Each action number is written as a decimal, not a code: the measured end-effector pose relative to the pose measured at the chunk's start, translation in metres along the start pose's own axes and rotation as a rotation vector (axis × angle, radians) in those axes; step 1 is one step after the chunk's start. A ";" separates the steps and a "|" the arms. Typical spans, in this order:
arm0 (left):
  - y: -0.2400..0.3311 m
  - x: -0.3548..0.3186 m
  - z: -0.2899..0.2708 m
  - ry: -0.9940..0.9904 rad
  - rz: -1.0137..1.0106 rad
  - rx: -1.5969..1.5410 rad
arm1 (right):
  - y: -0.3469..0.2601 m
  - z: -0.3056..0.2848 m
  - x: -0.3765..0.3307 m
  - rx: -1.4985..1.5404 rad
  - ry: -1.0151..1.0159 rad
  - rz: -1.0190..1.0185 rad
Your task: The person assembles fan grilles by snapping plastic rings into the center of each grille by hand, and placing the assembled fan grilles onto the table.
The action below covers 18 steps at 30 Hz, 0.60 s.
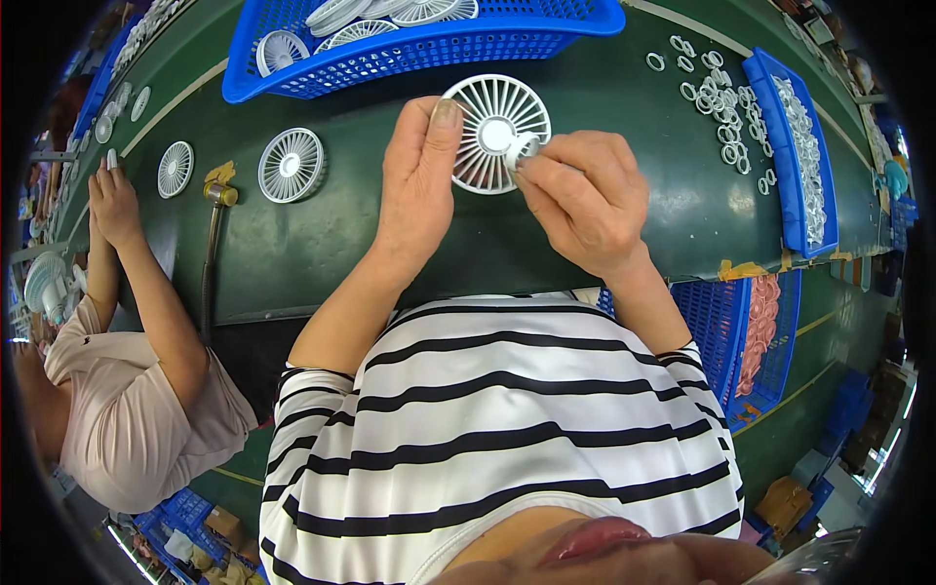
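My left hand (421, 180) grips the rim of a round white fan grille (487, 96), its thumb over the edge. The grille is held up above the green table, its slats fanning out from a solid centre disc. Between the thumb and fingers of my right hand (590, 195) is a small white ring (523, 149). It overlaps the grille's right side in this view; whether the two touch I cannot tell. Two more white fan grilles, a nearer one (292, 166) and a smaller-looking one (175, 169), lie on the table to the left.
A blue basket (419, 63) of white grilles stands at the back. Loose white rings (721, 105) lie at right beside a blue tray (756, 73) full of them. Pink parts (760, 331) fill a blue crate below. A hose fitting (220, 192) and a co-worker (156, 409) are at left.
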State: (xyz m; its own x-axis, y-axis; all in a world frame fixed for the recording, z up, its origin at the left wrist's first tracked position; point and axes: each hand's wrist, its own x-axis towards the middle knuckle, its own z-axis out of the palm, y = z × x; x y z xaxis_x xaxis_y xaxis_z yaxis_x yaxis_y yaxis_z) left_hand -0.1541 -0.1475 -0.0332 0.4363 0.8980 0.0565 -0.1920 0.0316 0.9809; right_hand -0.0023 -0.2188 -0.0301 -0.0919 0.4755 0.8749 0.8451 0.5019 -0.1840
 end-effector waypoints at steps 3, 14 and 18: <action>0.000 -0.004 0.003 -0.015 0.002 0.038 | -0.001 0.008 0.004 -0.020 -0.032 0.017; -0.018 -0.010 -0.001 -0.061 0.117 0.223 | -0.005 0.012 0.005 -0.040 -0.366 0.222; -0.018 -0.011 0.000 -0.056 0.107 0.172 | -0.006 0.015 0.000 0.007 -0.321 0.266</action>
State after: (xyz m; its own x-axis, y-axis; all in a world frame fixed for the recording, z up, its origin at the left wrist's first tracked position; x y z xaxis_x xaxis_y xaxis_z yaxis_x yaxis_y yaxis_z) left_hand -0.1557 -0.1582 -0.0514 0.4708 0.8662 0.1674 -0.0890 -0.1421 0.9858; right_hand -0.0159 -0.2109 -0.0359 -0.0313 0.7897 0.6127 0.8579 0.3358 -0.3889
